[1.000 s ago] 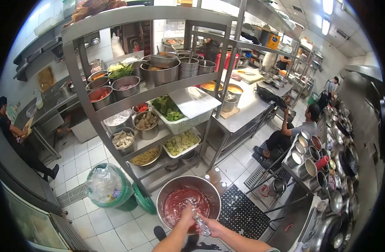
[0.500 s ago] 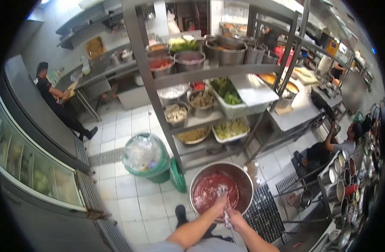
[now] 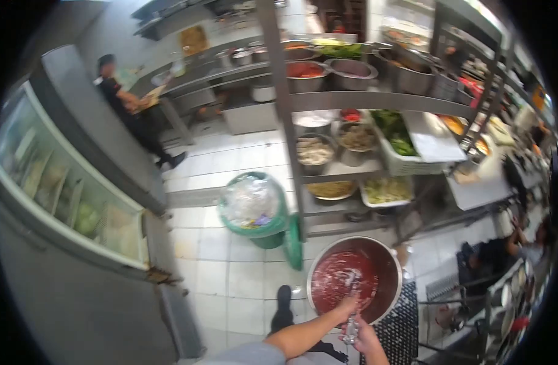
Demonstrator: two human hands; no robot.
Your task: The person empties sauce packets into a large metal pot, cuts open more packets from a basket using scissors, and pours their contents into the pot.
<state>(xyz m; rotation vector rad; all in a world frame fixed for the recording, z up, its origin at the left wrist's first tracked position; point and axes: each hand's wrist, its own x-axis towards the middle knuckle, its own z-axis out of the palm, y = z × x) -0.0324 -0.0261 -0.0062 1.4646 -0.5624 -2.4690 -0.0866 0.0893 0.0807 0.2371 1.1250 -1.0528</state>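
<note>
A large steel pot (image 3: 393, 267) stands on the floor before me, with red liquid (image 3: 336, 277) inside. My left hand (image 3: 348, 304) reaches over the near rim, its fingers closed around the shaft of a long silver-coloured tool (image 3: 352, 331). Just behind it, my right hand (image 3: 366, 336) is closed on the tool's upper end. The tool slants down into the red liquid, where its working end is hidden, so its exact kind cannot be made out.
A green bin (image 3: 273, 228) with clear plastic and its leaning lid (image 3: 293, 243) stand left of the pot. A steel rack (image 3: 376, 100) of food containers rises behind. A glass-door fridge (image 3: 78, 201) is at left. One person (image 3: 133, 106) stands at a counter; another (image 3: 504, 246) is at right.
My view has swung left, so the pot, bin and rack appear farther right. Both hands stay on the silver tool at the pot.
</note>
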